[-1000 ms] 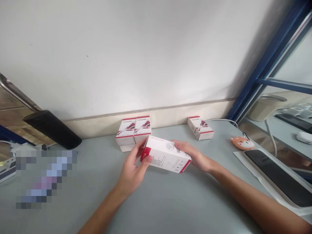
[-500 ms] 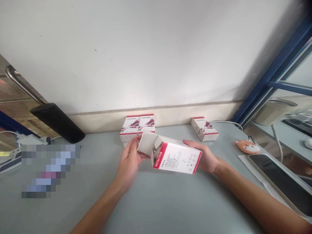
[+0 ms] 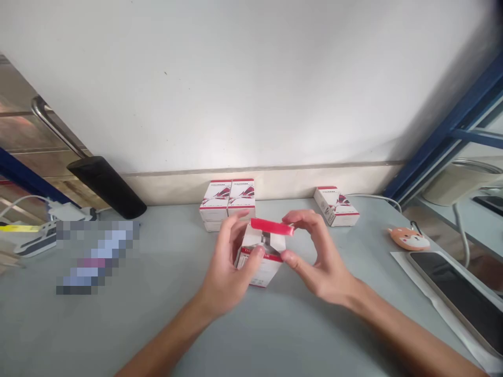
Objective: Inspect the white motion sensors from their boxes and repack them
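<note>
A white cardboard box (image 3: 265, 273) with red trim stands upright near the middle of the table, its top end open. The red-edged lid flap (image 3: 271, 226) is raised at the far side, and something grey shows inside the opening. My left hand (image 3: 228, 275) is closed around the box's left side, thumb pressed on the front near the top edge. With thumb and fingers curled, my right hand (image 3: 324, 259) grips the upper right corner, thumb at the front edge and fingertips by the flap.
Two similar boxes (image 3: 228, 196) lie side by side on a stack against the wall. Another box (image 3: 338, 207) sits farther right. A dog-shaped orange case (image 3: 411, 239) and a phone (image 3: 456, 293) lie at right. A black padded bar (image 3: 108, 186) and a power strip (image 3: 37, 238) are at left.
The box has turned from lying tilted in both hands to upright on the table, its open end now up. My left hand has shifted from the flap to the box's side.
</note>
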The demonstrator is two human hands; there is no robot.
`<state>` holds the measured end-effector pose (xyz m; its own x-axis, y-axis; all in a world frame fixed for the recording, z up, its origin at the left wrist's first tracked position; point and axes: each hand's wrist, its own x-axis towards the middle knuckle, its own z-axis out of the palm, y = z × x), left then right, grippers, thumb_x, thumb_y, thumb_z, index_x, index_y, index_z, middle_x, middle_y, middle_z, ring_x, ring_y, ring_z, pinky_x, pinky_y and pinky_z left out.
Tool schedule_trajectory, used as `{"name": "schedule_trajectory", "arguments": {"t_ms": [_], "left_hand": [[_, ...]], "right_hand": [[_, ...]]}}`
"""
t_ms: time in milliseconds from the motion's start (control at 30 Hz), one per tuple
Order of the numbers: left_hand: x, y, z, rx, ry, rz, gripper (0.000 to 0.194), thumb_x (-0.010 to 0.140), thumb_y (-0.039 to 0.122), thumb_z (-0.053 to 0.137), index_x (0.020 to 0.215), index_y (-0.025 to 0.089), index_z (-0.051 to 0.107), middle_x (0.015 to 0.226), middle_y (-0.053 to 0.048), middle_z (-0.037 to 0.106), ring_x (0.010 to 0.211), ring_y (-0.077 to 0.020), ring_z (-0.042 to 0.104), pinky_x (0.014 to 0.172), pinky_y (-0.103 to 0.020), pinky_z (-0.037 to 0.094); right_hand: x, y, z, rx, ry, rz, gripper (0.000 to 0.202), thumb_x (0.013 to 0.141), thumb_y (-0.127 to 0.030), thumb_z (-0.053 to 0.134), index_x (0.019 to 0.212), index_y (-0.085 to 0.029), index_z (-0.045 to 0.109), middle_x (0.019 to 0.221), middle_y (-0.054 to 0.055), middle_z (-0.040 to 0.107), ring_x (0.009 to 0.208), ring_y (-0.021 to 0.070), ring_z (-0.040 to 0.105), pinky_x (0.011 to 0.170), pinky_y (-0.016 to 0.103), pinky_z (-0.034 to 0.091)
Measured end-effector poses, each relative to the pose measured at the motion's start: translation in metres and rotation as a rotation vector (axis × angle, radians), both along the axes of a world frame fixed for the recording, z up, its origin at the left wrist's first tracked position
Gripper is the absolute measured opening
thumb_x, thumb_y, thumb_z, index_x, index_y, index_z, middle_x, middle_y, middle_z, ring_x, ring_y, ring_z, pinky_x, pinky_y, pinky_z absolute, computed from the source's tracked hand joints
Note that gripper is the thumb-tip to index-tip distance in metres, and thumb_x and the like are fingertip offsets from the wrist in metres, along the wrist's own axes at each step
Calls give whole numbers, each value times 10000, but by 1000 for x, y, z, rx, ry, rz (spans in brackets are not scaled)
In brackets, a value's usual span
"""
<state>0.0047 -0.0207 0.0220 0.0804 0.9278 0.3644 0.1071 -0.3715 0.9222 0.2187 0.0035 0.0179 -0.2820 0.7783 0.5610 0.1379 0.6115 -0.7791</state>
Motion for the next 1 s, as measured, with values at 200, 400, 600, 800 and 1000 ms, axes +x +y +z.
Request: {"name": "schedule_trajectory", "arguments": {"t_ms": [200,400,600,800,1000], "left_hand": [[8,-21,11,171,151,-178,722,931,116,616,1562,339,343,1351,-121,647,1195,-279,701,1013,-463,625],[14,-27,6,310,180,-115,749,898,105,646,1561,316,371,1332,-122,659,1134,-270,709,951,-425,623],[17,-11,-5,422,29,-63,429,1070,235,494,1491,245,414,1215,-107,716,1011,-207,728,855,-383,622],[13,-1,-4,560,65,105,218,1035,95,475,1141,281,513,1163,-53,693,1097,-215,680,840,-390,596],[0,-1,9,557,280,174,247,1020,92,461,1118,216,652,1091,-82,687,1075,-217,663,828,-356,577]], "right_hand": [[-8,-16,15,117,-10,58,563,875,-108,646,1358,-335,468,1163,61,597,983,234,622,886,462,586],[-12,-29,22,415,16,-82,721,724,-68,614,1388,-310,468,1155,91,525,1089,300,597,836,504,607],[-12,-18,22,823,102,-402,539,669,115,543,1048,-259,626,1132,58,450,888,169,625,666,329,626],[-7,-7,16,768,-210,-420,471,735,153,510,924,-256,647,1106,60,526,1040,222,631,828,384,634],[-3,-7,10,685,-251,-430,523,801,55,559,1181,-279,690,1192,101,549,1129,280,635,919,463,606]]}}
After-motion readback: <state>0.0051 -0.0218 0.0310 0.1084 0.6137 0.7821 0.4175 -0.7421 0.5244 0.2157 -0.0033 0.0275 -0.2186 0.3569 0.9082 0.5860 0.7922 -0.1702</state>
